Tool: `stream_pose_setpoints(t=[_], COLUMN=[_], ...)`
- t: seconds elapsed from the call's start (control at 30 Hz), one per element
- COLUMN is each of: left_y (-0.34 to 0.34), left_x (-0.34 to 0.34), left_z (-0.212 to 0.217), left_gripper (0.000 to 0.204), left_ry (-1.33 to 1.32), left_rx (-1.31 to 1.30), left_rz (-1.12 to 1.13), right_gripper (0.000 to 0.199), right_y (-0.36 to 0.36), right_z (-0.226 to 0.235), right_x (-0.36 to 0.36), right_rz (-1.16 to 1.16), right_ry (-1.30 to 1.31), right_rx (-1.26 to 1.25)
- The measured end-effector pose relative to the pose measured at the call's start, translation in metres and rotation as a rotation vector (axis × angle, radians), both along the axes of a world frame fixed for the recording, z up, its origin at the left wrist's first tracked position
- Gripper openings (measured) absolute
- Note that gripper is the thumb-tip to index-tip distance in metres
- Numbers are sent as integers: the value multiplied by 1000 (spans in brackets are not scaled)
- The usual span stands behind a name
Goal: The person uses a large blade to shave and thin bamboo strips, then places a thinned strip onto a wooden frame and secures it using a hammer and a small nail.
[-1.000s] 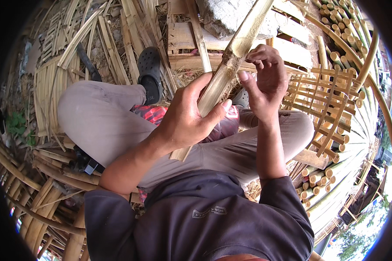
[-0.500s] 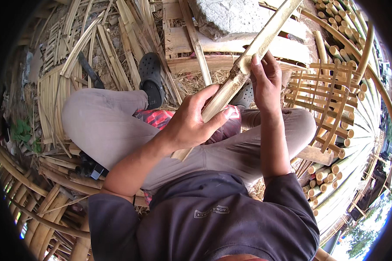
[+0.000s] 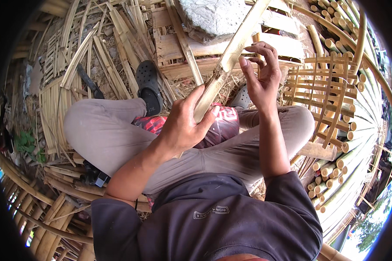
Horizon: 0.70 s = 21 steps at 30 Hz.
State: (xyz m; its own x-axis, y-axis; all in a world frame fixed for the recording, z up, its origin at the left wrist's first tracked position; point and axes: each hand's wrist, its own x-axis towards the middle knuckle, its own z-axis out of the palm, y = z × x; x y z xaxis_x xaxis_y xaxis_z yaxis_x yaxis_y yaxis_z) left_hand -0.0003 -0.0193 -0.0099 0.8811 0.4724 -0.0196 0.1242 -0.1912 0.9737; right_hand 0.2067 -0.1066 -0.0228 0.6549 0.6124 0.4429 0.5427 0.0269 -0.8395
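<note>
While the left hand (image 3: 183,124) wraps thumb and fingers around the lower part of a split bamboo piece (image 3: 234,48), the right hand (image 3: 262,80) hangs with thumb and fingers parted, holding nothing, apparently just clear of it. The bamboo lies to the left of the right fingers, its long axis slanting from the centre of the frame up to the top edge, right of centre. Its rough node (image 3: 219,71) sits between the hands, and the length above that is nearer the right hand. Farther out are a pale stone block (image 3: 209,19) at top centre, a bamboo lattice (image 3: 322,93) at right and a dark clog (image 3: 149,80) at upper left.
</note>
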Motion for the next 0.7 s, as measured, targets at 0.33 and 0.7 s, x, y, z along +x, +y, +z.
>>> stream_pose_setpoints(t=[0.33,0.7], left_y=[-3,-2], left_x=[-2,-5], left_z=[-6,-5], left_gripper=[48,48], left_ry=[-65,3], left_rx=[159,168], left_rz=[13,8], right_gripper=[24,18], right_y=[-3,-3], right_z=[-10,-11], right_x=[10,7], right_rz=[1,-4], right_ry=[-79,-95], right_rx=[-23,-107])
